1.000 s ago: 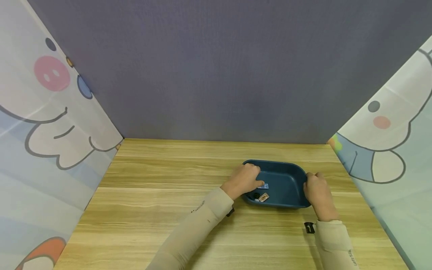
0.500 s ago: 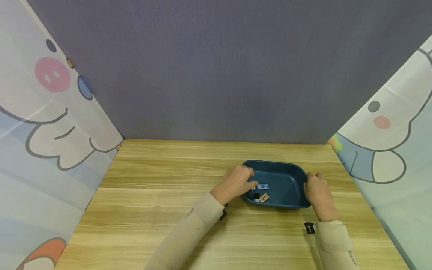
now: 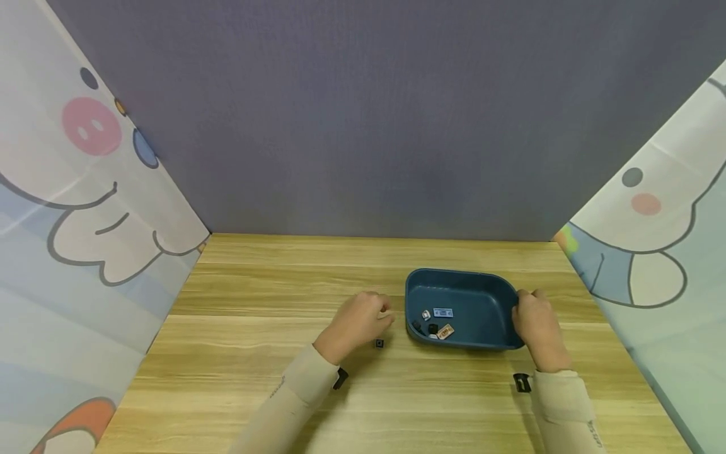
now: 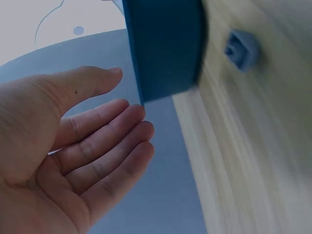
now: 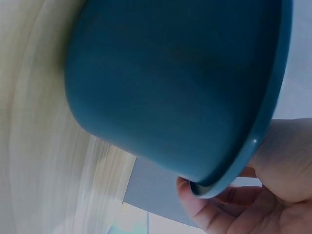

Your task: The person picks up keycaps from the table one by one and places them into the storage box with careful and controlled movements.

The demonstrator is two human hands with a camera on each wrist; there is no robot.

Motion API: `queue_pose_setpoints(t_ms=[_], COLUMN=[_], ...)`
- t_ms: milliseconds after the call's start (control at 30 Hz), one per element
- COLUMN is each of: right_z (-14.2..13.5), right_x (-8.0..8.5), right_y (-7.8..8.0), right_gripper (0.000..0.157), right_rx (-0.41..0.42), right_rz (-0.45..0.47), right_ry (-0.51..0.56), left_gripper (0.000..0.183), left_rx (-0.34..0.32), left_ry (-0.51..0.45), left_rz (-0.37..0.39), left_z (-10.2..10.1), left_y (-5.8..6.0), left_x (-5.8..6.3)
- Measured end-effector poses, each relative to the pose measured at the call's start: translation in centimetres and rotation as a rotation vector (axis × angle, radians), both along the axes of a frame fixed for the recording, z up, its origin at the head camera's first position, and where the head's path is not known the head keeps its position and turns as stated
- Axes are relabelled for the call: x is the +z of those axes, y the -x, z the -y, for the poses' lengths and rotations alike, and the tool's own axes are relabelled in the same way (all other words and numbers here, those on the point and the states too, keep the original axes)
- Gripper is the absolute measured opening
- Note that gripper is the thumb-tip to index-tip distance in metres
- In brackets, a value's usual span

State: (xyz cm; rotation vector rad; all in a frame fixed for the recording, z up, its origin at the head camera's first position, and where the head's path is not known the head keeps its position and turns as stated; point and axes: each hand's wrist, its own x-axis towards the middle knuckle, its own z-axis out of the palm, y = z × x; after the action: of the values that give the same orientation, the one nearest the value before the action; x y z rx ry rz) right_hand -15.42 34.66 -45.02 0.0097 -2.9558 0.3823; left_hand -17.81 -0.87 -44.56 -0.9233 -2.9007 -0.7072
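Note:
A dark blue plastic basin point(image 3: 482, 323) with rounded corners stands on the wooden table. My right hand point(image 3: 535, 328) grips its right rim, fingers hooked over the edge in the right wrist view, where the basin's wall point(image 5: 170, 87) fills the middle. My left hand point(image 3: 357, 321) hovers left of the basin, holding nothing; its fingers are loosely bent and the thumb is apart in the left wrist view. Just below that hand a small dark keycap-like piece point(image 3: 379, 343) lies on the table. Inside the basin lie a blue printed piece point(image 3: 443, 313), a tan one point(image 3: 445, 331) and several white and black ones.
The wooden table point(image 3: 255, 296) runs back to a grey-purple panel point(image 3: 363, 126). Cartoon-printed cloths point(image 3: 641, 265) hang on both sides. Black strap ends point(image 3: 522, 382) stick out by the wrists.
My left hand has come out of the basin and moved left over the table, uncovering the small pieces inside and the dark one on the table. The right hand keeps its grip on the rim.

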Motion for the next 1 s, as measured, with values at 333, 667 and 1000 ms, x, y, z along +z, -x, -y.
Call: queue_pose_setpoints(t_ms=[333, 667, 1000], right_z=[-0.1, 0.0, 0.0], right_x=[-0.2, 0.0, 0.1], right_y=[0.0, 0.0, -0.1], right_gripper=[0.020, 0.018, 0.020], right_rx=[-0.006, 0.004, 0.007], right_rz=[-0.001, 0.000, 0.001], right_ry=[0.005, 0.007, 0.003], left_gripper=[0.017, 0.010, 0.009], left_rx=[-0.011, -0.073, -0.072], left_ry=[0.003, 0.091, 0.168], left_rz=[0.056, 0.123, 0.102], left_z=[2.1, 2.8, 2.4], left_y=[-1.0, -1.8, -2.2], left_x=[-2.0, -2.9, -3.7])
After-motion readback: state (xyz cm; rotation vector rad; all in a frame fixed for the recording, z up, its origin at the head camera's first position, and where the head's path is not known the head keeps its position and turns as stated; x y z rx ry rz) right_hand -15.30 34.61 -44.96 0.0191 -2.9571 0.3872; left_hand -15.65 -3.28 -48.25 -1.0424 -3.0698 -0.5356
